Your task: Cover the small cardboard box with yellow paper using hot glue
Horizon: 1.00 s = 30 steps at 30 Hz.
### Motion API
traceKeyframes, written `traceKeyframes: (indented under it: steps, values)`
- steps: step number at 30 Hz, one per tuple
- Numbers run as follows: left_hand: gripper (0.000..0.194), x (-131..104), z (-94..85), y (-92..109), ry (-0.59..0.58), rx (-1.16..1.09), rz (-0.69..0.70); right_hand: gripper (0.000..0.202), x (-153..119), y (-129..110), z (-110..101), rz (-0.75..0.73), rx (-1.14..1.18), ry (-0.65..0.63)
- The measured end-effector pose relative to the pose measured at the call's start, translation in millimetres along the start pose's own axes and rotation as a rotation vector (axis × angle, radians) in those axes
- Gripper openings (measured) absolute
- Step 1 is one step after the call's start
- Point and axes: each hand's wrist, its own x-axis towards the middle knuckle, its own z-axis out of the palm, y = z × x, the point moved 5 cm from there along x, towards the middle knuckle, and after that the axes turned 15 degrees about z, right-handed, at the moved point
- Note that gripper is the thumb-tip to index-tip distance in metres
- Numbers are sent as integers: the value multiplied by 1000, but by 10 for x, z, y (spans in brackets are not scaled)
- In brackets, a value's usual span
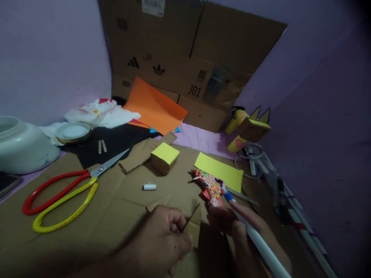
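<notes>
Near the bottom centre, my left hand (162, 239) pinches a small piece of brown cardboard (194, 227) with a pointed top. My right hand (252, 235) is closed around a white marker (257, 241) with a blue end, which points up and left. Just beyond the marker's tip lies a floral-patterned glue gun (213, 185). Behind the left hand stands a small cardboard box (164, 164) with a yellow top. A white marker cap (149, 187) lies in front of that box. Beside the glue gun is a yellow paper strip (220, 170).
Large scissors (69, 193) with red and yellow handles lie open at the left. A white jar (23, 146) stands at the far left, its lid (72, 132) beside it. Orange paper (155, 106) lies at the back. A cardboard figure (252, 129) and cables stand at the right.
</notes>
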Motion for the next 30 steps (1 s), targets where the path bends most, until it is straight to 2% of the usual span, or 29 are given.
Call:
traceKeyframes:
  steps: [4, 7, 9, 12, 15, 17, 19, 22, 24, 26, 30]
  values:
    - [9, -35, 35, 137, -61, -36, 162, 19, 36, -21, 60, 52, -19, -144]
    - [8, -58, 91, 126, -128, -26, 209, 21, 67, 27, 86, 120, -11, -314]
    - [8, -62, 130, 84, -165, -43, 230, 22, 90, 75, 73, 164, 10, -342]
    - [12, -50, 160, 27, -179, -38, 237, 24, 120, 112, 42, 173, 69, -281]
    - [16, -27, 171, 6, -170, -10, 183, 22, 128, 118, 74, 144, 68, -299]
    - [20, -10, 154, 7, -126, -5, 130, 18, 151, 124, 67, 139, 71, -293]
    - [22, 4, 113, 2, -56, 14, 72, 22, 194, 117, 1, 132, 119, -236]
    - [24, 19, 63, -12, 15, 39, 36, 27, 241, 36, -161, 34, 254, -125]
    - [24, 26, 56, -25, 26, 31, 43, 22, 226, -23, -207, -26, 277, -139]
    - [23, 27, 59, -39, 32, 22, 58, 18, 172, -53, -197, -59, 222, -150]
    - [22, 26, 72, -65, 44, 5, 70, 10, 15, -46, -139, -103, 56, 9]
